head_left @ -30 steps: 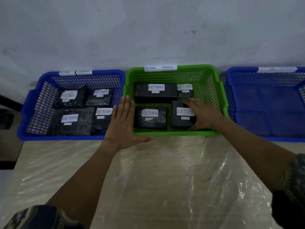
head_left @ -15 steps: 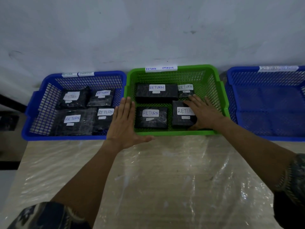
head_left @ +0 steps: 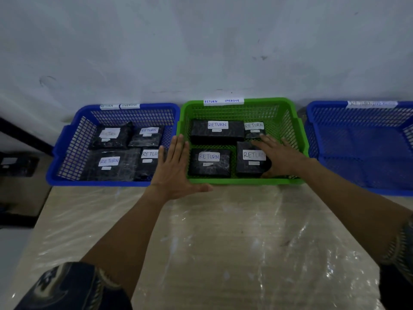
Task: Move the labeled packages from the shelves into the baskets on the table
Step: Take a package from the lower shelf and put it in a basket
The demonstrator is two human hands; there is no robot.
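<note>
Your right hand is inside the green basket, fingers nearly straight and a little spread, lying on the right part of the front-right package. The thumb sits low by that package's near right corner. The fingers are not curled round it.

Your left hand is flat and open, holding nothing. Its fingers point away from you along the green basket's left wall, and the thumb lies out along the front rim.

All four packages in the green basket are black, wrapped in glossy film, each with a white label hand-lettered "RETURN" in blue and a smaller white tag below it. The back-left package is the longest, the back-right package the smallest, and the front-left package lies just beside the one under your hand. A white strip on the back rim reads "RETURN OVERDUE".

The left blue basket touches the green one and holds four more black packages of the same look. One label there is too blurred to read, and your left hand covers part of the nearest.

The right blue basket stands on the other side. All three sit at the back of the worktop, which is covered in clear plastic sheet, against a pale wall.
</note>
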